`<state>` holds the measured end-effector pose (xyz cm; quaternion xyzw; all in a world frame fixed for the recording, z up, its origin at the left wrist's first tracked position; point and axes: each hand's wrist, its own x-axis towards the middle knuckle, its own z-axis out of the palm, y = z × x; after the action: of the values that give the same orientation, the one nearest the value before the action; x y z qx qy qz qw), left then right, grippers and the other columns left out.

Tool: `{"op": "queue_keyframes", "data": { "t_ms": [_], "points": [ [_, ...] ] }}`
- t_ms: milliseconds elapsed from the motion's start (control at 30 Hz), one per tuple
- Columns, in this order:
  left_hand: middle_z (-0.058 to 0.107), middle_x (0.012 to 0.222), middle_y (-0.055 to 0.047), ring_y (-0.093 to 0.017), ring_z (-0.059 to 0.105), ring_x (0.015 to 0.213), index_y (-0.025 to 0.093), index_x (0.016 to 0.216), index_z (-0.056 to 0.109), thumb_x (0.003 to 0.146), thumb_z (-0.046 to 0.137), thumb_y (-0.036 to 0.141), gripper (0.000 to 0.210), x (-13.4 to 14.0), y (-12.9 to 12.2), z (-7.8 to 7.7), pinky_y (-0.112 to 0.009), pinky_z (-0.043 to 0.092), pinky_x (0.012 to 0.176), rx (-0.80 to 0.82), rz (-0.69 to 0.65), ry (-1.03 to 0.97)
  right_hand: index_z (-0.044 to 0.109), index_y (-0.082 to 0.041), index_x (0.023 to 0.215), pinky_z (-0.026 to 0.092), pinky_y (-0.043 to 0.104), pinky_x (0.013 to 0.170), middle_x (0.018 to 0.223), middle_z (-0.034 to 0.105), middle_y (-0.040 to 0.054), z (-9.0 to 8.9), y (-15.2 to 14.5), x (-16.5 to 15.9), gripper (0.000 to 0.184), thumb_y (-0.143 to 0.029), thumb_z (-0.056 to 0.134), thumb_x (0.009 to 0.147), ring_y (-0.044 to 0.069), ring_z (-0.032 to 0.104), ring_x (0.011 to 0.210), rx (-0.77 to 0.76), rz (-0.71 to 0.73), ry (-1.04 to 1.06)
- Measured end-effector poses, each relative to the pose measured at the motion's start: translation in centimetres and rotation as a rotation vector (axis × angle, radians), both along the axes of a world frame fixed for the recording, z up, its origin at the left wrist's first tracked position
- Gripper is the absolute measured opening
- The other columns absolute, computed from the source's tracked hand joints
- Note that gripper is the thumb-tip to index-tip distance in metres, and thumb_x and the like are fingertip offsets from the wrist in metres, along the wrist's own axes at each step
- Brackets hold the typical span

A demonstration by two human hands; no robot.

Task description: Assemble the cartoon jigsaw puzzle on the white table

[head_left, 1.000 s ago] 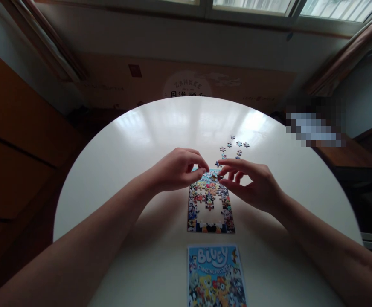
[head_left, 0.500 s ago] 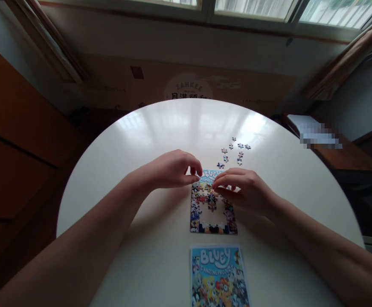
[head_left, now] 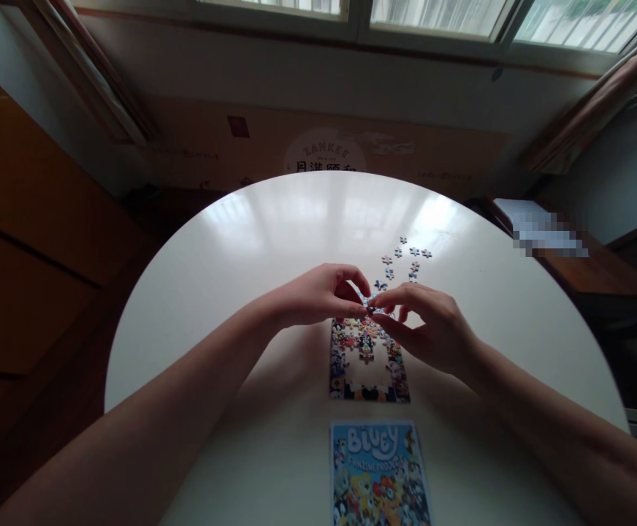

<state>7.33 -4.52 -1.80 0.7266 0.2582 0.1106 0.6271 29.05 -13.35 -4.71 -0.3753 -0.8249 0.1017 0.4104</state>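
Above the upper part of a jigsaw puzzle (head_left: 338, 369), the fingertips of both hands meet around a small dark puzzle piece (head_left: 372, 310). My left hand (head_left: 332, 294) comes in from the left, thumb and forefinger pinched at the piece. From the other side my right hand (head_left: 431, 318) grips the same piece with thumb and fingertips. The puzzle's border is joined, and bare gaps show in its lower middle. Its title strip is mostly hidden behind the fingers.
Several loose puzzle pieces (head_left: 415, 252) lie beyond the hands on the white round table (head_left: 214, 256). A blue picture card (head_left: 378, 467) printed "Bluey" lies nearer to me. A window and a wooden cabinet (head_left: 33, 219) surround the table.
My left hand has moved right to meet my right hand, and both now touch the small piece. The view has shifted slightly.
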Motion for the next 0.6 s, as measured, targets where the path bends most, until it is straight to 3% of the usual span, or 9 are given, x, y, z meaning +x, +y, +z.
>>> {"op": "queue_keyframes", "data": {
  "t_ms": [167,333,500,600],
  "points": [
    [0.068,0.078,-0.002,-0.009,0.053,0.057,0.018,0.111,0.067,0.082,0.069,0.023,0.03,0.01,-0.08,0.55,-0.02,0.034,0.043,0.058,-0.027,0.053,0.064,-0.024,0.092,0.057,0.025,0.052,0.083,0.072,0.0007,0.24,-0.2,-0.39,0.007,-0.02,0.069,0.091,0.014,0.069,0.071,-0.013,-0.107,0.125],
    [0.068,0.073,-0.003,-0.011,0.061,0.062,0.016,0.088,0.066,0.08,0.072,0.027,0.015,0.03,0.03,0.38,-0.019,0.044,0.047,0.118,0.083,0.015,0.067,-0.024,0.093,0.056,0.024,0.048,0.084,0.071,0.0013,0.3,-0.19,-0.17,0.004,-0.022,0.069,0.09,0.013,0.066,0.067,-0.03,-0.12,0.123],
    [0.072,0.074,-0.005,-0.018,0.071,0.072,0.017,0.083,0.063,0.075,0.079,0.031,0.022,0.13,-0.09,0.56,-0.023,0.048,0.051,-0.007,0.147,0.107,0.073,-0.025,0.102,0.061,0.033,0.065,0.097,0.075,0.0049,0.21,-0.02,-0.36,0.011,-0.025,0.071,0.091,0.018,0.071,0.084,0.043,-0.024,-0.007],
    [0.074,0.075,-0.005,-0.019,0.073,0.075,0.017,0.083,0.064,0.073,0.08,0.031,0.023,0.25,-0.32,0.77,-0.024,0.048,0.052,-0.063,0.153,0.159,0.074,-0.025,0.104,0.061,0.036,0.068,0.097,0.077,0.0054,0.22,-0.03,-0.63,0.012,-0.025,0.07,0.093,0.019,0.072,0.084,0.073,-0.025,-0.063]
  ]
}}
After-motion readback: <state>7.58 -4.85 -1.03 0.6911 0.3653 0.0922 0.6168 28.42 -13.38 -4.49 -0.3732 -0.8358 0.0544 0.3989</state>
